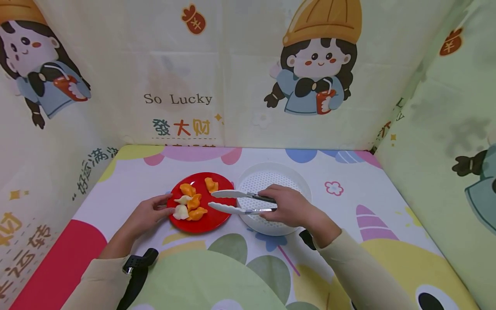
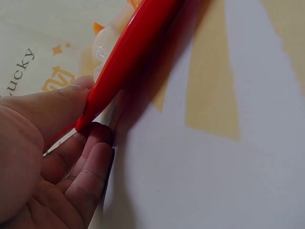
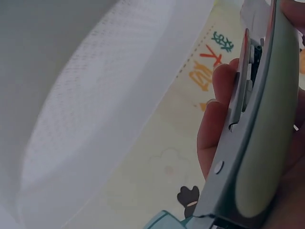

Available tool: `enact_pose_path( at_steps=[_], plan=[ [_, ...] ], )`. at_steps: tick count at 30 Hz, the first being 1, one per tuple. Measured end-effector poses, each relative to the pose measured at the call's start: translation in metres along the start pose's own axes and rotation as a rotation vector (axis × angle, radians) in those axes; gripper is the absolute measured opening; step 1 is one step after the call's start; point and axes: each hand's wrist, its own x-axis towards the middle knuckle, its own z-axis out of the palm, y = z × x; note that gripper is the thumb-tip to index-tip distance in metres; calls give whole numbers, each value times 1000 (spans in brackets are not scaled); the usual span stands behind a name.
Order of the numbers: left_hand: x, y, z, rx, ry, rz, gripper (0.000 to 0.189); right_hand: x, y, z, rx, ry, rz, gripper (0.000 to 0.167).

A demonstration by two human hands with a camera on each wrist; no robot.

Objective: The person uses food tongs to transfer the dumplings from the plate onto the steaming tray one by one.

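My left hand [image 1: 144,217] pinches the left rim of a red plate [image 1: 212,220], thumb on top and fingers beneath the edge, as the left wrist view shows. On the plate lie several orange dumplings [image 1: 197,213] and two white dumplings [image 1: 181,212], mostly grouped to the left; one orange dumpling [image 1: 211,185] sits apart near the far rim. My right hand [image 1: 290,206] holds metal tongs [image 3: 238,157] with pale tips. Their arms are spread with nothing between them, and the tips hang over the plate's right side.
A round white perforated tray [image 1: 271,172] stands directly right of the plate, partly under my right hand and the tongs. A patterned cloth [image 1: 333,215] covers the table. Printed cloth walls [image 1: 240,77] enclose the back and both sides.
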Motion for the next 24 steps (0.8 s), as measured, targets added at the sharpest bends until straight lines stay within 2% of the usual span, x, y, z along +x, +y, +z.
enact_pose_path(
  at_steps=[8, 18, 24],
  plan=[
    [-1, 0, 0, -3, -1, -9, 76, 13, -9, 4, 0, -28, 8, 50],
    [-1, 1, 1, -9, 4, -17, 76, 24, -14, 11, 37, -82, 82, 53],
    [-1, 1, 1, -18, 0, -17, 76, 31, -22, 13, 16, -127, 77, 51]
  ],
)
